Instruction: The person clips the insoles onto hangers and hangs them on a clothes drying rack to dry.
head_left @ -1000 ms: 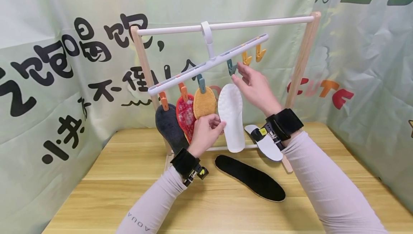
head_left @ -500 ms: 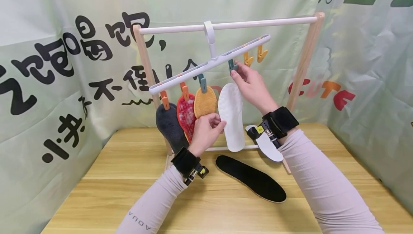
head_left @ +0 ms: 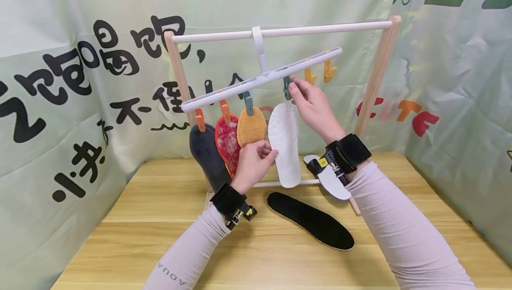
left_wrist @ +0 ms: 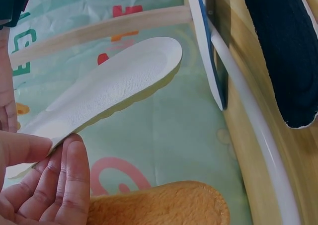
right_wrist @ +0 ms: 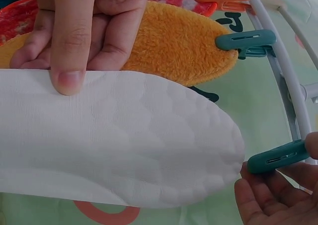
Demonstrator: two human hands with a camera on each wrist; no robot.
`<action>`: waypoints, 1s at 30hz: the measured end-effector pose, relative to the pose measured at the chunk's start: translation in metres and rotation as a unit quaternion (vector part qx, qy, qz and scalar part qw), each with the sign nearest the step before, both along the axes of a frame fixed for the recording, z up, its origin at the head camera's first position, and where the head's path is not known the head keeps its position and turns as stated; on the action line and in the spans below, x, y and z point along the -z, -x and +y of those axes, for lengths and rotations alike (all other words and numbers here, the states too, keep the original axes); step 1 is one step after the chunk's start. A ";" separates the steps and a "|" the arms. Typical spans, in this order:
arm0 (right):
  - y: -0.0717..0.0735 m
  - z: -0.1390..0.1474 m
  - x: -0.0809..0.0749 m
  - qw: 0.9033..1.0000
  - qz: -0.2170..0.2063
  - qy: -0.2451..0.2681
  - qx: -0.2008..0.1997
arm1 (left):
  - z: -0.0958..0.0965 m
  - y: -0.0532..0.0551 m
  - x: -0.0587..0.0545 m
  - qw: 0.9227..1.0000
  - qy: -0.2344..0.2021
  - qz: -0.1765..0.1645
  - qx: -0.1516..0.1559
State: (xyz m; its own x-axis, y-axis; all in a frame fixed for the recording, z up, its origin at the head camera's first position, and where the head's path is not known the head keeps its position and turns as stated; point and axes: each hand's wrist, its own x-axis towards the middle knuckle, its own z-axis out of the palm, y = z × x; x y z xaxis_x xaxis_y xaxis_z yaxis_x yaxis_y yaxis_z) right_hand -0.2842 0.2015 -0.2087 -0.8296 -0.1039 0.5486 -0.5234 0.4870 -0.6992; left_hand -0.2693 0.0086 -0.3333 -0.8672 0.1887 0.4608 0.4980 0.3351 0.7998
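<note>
My left hand (head_left: pixel 254 162) pinches the side edge of a white insole (head_left: pixel 285 145) between thumb and fingers, keeping it upright beneath a tilted white clip hanger (head_left: pixel 240 88). Just above the insole, my right hand (head_left: pixel 314 107) grips a teal clothespin (head_left: pixel 286 89) that hangs from the hanger. In the right wrist view that clothespin's tip (right_wrist: pixel 256 164) sits right at the rounded end of the insole. To the left hang an orange fuzzy insole (head_left: pixel 251 125) on another teal clothespin (head_left: pixel 249 103), a red patterned insole (head_left: pixel 226 141) and a dark grey insole (head_left: pixel 208 152), both on orange clothespins.
The hanger hooks over the white rail (head_left: pixel 320 29) of a wooden-sided rack (head_left: pixel 378 77). Two yellow clothespins (head_left: pixel 329 72) hang at its right. A black insole (head_left: pixel 310 220) lies on the wooden table (head_left: pixel 160 223); a white-and-black insole (head_left: pixel 334 185) leans on the lower rail.
My right fingers have closed on the teal clothespin and turned it more upright. The hanger's right end has dropped a little, and its left end with the hung insoles has risen. The left hand keeps its grip.
</note>
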 end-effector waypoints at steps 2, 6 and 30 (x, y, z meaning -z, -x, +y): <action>-0.001 0.000 0.001 1.000 0.003 0.003 -0.001 | -0.001 0.000 0.000 1.000 -0.002 -0.002 0.000; -0.002 0.000 0.003 1.000 0.011 0.009 -0.004 | -0.002 0.000 0.001 1.000 -0.006 -0.003 0.002; -0.017 -0.006 0.004 0.997 0.028 0.068 -0.003 | -0.006 -0.004 0.003 1.000 0.004 0.013 0.005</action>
